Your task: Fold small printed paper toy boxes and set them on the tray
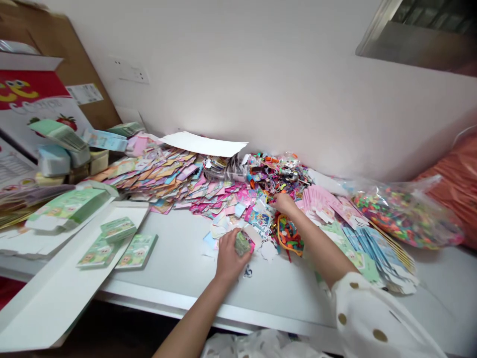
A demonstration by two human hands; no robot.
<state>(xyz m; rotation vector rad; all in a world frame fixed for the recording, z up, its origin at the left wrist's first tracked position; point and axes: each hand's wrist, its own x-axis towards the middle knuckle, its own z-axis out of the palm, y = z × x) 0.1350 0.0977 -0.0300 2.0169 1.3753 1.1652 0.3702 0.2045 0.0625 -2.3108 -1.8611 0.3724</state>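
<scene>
The left hand (228, 254) has its fingers curled around a small greenish packet with a pink edge (243, 242), over the pale grey desk (179, 258); a light, steady grip should avoid crushing it. The right hand (284, 203) is at a heap of small multicoloured trinkets (279, 174) (whether its fingers hold anything, I cannot tell); gentle picking would limit tangles. A red-and-white cardboard carton (33, 92) shows yellow "ee".
</scene>
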